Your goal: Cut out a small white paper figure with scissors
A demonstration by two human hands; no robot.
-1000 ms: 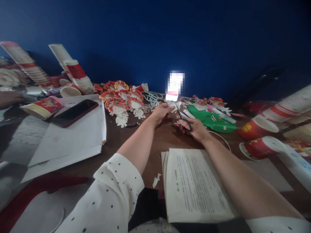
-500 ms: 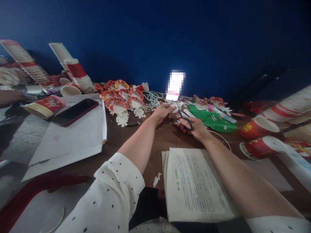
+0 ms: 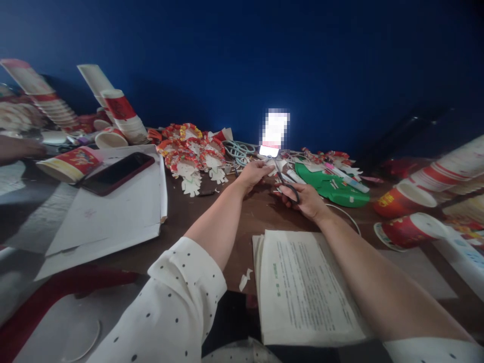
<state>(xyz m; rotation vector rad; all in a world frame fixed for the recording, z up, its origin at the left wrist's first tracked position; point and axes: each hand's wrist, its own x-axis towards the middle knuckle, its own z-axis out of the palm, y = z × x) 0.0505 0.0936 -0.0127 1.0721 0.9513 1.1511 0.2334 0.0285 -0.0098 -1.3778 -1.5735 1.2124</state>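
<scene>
My left hand [image 3: 254,176] pinches a small piece of white paper [image 3: 270,163] between thumb and fingers. A pair of scissors [image 3: 292,193] with black handles is gripped in my right hand [image 3: 305,200]. The blades point up and left, toward the paper; whether they touch it I cannot tell. Just behind both hands a bright phone screen [image 3: 269,150] stands propped up. White paper cutouts [image 3: 191,184] and red-and-yellow paper pieces [image 3: 181,143] lie left of my left hand. To the right of my right hand is a green sheet [image 3: 333,186].
A printed paper stack [image 3: 302,287] lies between my forearms. On the left are a dark phone [image 3: 119,174], a tipped paper cup [image 3: 71,165], stacked cups [image 3: 123,118] and another person's hand [image 3: 20,149]. More cups [image 3: 410,229] stand or lie at right.
Very little differs. My hands hold nearly the same place and grip; the scissors' handle has turned slightly. The other person's hand at the left edge has shifted a little to the right.
</scene>
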